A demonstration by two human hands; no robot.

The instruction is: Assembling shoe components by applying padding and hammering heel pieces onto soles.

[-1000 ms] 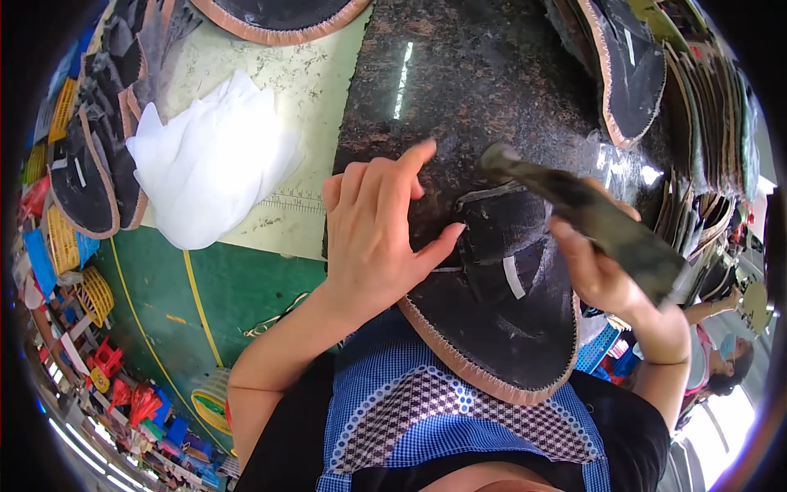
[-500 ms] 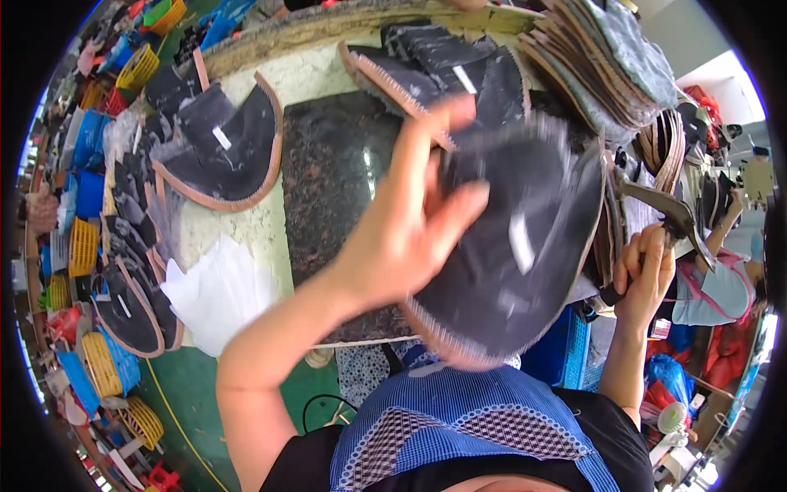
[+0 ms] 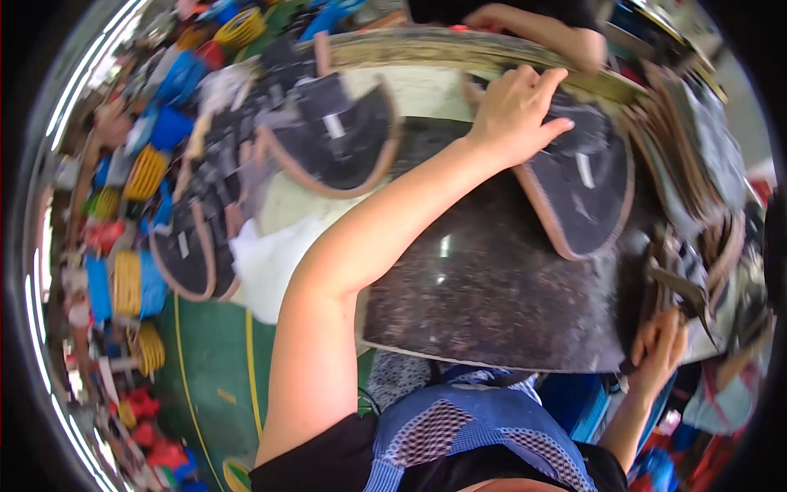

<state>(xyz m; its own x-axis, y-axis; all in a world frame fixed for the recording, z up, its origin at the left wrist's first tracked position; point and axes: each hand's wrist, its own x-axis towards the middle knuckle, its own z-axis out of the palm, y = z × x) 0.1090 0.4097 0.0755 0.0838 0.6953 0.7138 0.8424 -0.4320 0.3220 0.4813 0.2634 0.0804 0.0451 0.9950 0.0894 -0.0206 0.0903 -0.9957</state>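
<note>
My left hand (image 3: 518, 119) reaches over the far part of the dark stone slab (image 3: 467, 287), thumb and fingers spread. It is at the upper left edge of a black shoe upper (image 3: 586, 193), which lies there with a brown edge and a small white label. Whether the palm touches the piece is hidden. In my right hand (image 3: 660, 344), at the slab's near right corner, is a hammer (image 3: 687, 293) with a curved metal head, gripped by its handle. Another black upper (image 3: 340, 135) lies beyond the slab's left side.
Stacked grey and brown pieces (image 3: 689, 148) stand at the right. More black uppers (image 3: 184, 250) pile along the left edge, beside white sheets (image 3: 275, 266). Another person's arm (image 3: 541, 33) rests across the table's far rim. Yellow and blue baskets (image 3: 127, 283) line the left.
The upper that was raised near me now lies at the far side of the slab. My left hand has moved away from me with it. My right hand still grips the hammer. The view has shifted.
</note>
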